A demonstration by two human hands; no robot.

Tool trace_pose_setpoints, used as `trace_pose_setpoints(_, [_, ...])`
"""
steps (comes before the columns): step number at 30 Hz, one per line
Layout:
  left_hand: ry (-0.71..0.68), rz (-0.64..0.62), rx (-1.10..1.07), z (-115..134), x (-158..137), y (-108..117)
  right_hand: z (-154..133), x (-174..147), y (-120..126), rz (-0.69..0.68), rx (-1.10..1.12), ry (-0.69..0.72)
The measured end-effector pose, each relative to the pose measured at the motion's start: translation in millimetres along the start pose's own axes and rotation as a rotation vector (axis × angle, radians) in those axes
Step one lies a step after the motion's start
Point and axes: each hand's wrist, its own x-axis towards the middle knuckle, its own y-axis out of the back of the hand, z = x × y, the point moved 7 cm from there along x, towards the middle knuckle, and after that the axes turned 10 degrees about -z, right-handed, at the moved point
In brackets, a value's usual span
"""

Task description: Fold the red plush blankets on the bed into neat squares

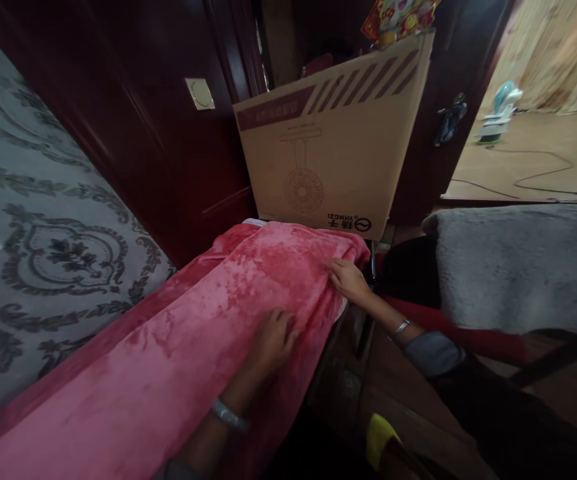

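Observation:
A pink, plush-looking cloth [168, 347] with mottled darker patches covers a long, low surface along the wall. My left hand [271, 340], slightly blurred, is over the middle of the cloth, its fingers loosely bent and apart. No object shows in it. Farther off, my right hand [349, 280] is at the cloth's right side, thumb and fingers pinching the fabric where creases run down. A bracelet circles each wrist. Part of a pale edge shows below the cloth beside my right hand.
A large cardboard box [333, 153] with a printed fan stands at the far end, against dark red doors [168, 120]. Patterned wallpaper [68, 253] borders the left. At right are a grey fluffy cover [523, 267] and, beyond a doorway, a fan [501, 110] with a cord on the floor.

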Motion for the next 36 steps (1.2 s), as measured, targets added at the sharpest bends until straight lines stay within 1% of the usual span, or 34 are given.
trace_pose_setpoints(3, [0.082, -0.032, 0.038, -25, -18, 11, -20, 22, 4, -0.025, -0.055, -0.045])
trace_pose_setpoints(5, [0.203, -0.076, 0.101, -48, -36, 11, -32, 36, -1, -0.070, -0.102, -0.070])
trace_pose_setpoints(7, [0.334, -0.094, 0.164, -71, -57, 6, -36, 44, -12, -0.147, -0.148, -0.112])
trace_pose_setpoints(9, [0.445, -0.097, 0.214, -90, -78, -3, -32, 44, -27, -0.238, -0.195, -0.160])
trace_pose_setpoints(11, [0.486, -0.077, 0.257, -101, -94, -15, -24, 41, -39, -0.304, -0.235, -0.194])
trace_pose_setpoints(14, [0.463, -0.011, 0.309, -106, -105, -27, -16, 37, -48, -0.336, -0.266, -0.203])
trace_pose_setpoints(17, [0.446, 0.033, 0.312, -106, -106, -29, -14, 41, -48, -0.357, -0.248, -0.206])
trace_pose_setpoints(20, [0.440, 0.051, 0.287, -105, -105, -27, -15, 54, -41, -0.343, -0.228, -0.205])
trace_pose_setpoints(24, [0.436, 0.041, 0.255, -105, -107, -27, -10, 76, -29, -0.271, -0.236, -0.194])
trace_pose_setpoints(27, [0.438, 0.006, 0.225, -108, -109, -32, 4, 86, -30, -0.312, -0.251, -0.192])
trace_pose_setpoints(31, [0.433, 0.015, 0.204, -116, -109, -40, 31, 93, -39, -0.400, -0.252, -0.240])
trace_pose_setpoints(33, [0.416, 0.025, 0.202, -119, -109, -44, 39, 101, -41, -0.402, -0.254, -0.250])
trace_pose_setpoints(36, [0.407, 0.038, 0.198, -124, -109, -51, 41, 120, -43, -0.381, -0.261, -0.240])
